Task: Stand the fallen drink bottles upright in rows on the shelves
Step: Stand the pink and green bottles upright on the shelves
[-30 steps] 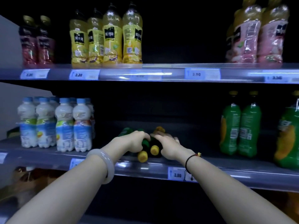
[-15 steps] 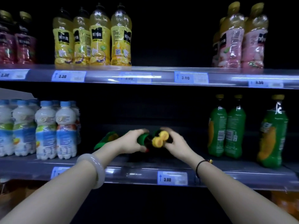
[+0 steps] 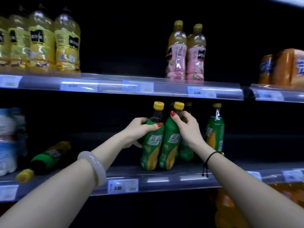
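Two green bottles with yellow caps stand upright side by side on the middle shelf (image 3: pixel 164 174). My left hand (image 3: pixel 139 130) grips the left green bottle (image 3: pixel 152 145) at its shoulder. My right hand (image 3: pixel 187 127) holds the right green bottle (image 3: pixel 170 145) near its neck. Behind and to the right stand more upright green bottles (image 3: pixel 214 129). One green bottle (image 3: pixel 47 157) still lies on its side at the left of the same shelf, its cap pointing toward the front edge.
White bottles with blue labels (image 3: pixel 8 140) stand at the far left of the middle shelf. The upper shelf (image 3: pixel 115 84) carries yellow juice bottles (image 3: pixel 49 41), pink bottles (image 3: pixel 185 53) and an orange pack (image 3: pixel 283 68). Orange bottles (image 3: pixel 230 209) sit below at the right.
Both hands lifted the two lying green bottles, carried them right and set them upright on the shelf beside the standing green ones. The view shifted right.
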`<state>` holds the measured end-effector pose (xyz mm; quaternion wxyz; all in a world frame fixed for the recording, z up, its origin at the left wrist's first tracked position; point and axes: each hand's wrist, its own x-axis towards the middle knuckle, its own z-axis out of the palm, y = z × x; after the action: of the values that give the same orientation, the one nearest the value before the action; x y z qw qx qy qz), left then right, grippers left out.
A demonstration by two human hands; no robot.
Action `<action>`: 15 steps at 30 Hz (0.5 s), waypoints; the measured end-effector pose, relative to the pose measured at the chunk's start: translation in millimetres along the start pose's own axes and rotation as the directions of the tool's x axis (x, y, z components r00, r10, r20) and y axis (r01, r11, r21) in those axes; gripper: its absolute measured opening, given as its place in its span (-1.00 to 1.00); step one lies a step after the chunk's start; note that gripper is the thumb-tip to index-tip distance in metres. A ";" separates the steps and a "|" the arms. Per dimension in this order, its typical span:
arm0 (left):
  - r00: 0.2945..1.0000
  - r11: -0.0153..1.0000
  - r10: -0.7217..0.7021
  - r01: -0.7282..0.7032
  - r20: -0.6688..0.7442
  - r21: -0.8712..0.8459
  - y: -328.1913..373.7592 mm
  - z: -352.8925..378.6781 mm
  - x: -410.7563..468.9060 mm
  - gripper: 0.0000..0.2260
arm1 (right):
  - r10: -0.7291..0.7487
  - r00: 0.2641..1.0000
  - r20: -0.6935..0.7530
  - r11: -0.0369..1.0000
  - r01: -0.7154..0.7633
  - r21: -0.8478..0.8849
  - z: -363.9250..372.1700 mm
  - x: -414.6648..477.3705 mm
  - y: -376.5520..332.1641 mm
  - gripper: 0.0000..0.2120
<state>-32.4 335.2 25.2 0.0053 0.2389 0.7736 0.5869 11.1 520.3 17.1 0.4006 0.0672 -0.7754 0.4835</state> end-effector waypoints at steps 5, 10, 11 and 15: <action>0.998 0.997 -0.057 0.058 0.034 -0.056 15.0 47.6 12.3 -0.62 | 0.056 0.998 -0.029 0.960 -0.061 -0.272 -42.1 10.4 15.1 -0.31; 0.994 0.985 -0.110 0.106 -0.022 -0.135 17.1 75.7 21.9 -0.50 | 0.144 0.989 0.035 0.958 -0.130 -0.257 -62.0 11.5 31.1 -0.35; 0.992 0.983 -0.121 0.116 -0.032 -0.140 16.7 78.0 23.5 -0.49 | 0.150 0.986 0.072 0.961 -0.129 -0.243 -63.0 9.6 32.8 -0.33; 0.992 0.989 -0.127 0.126 -0.006 -0.080 11.7 81.8 28.6 -0.57 | 0.167 0.980 0.108 0.967 -0.141 -0.212 -61.7 6.2 39.3 -0.32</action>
<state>-29.9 422.3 18.2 0.0478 0.1854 0.7632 0.6171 22.0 592.2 7.0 0.3172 -0.0044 -0.8473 0.4260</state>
